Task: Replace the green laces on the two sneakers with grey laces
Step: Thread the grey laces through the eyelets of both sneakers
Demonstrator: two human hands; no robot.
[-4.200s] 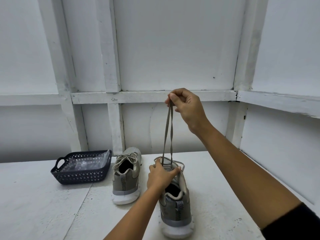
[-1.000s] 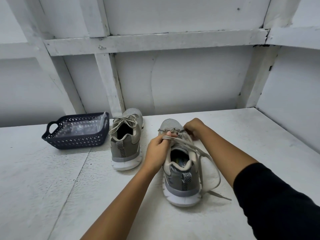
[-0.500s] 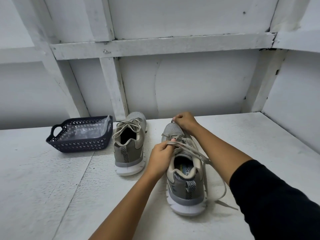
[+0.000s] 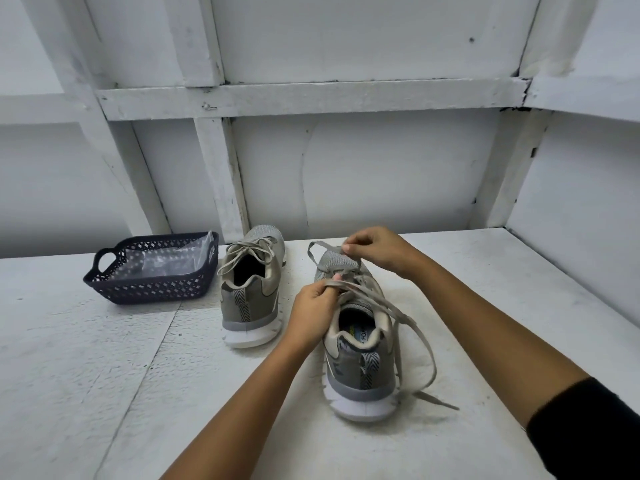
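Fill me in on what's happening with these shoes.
A person is working on the lace of the nearer sneaker on the white table. The left hand pinches it over the eyelets, and the right hand pinches a loop at the toe. Its loose ends trail onto the table. The other sneaker stands laced and tied beside a dark basket.

Even, diffuse, cool-white light from overhead; moderately bright, no glare. Faint soft shadows hug the nearer sneaker (image 4: 360, 375) on the table (image 4: 104, 375). Wide-angle bowing tilts the wall beams (image 4: 311, 95) at 10 and 2 o'clock. Slight softness at edges.
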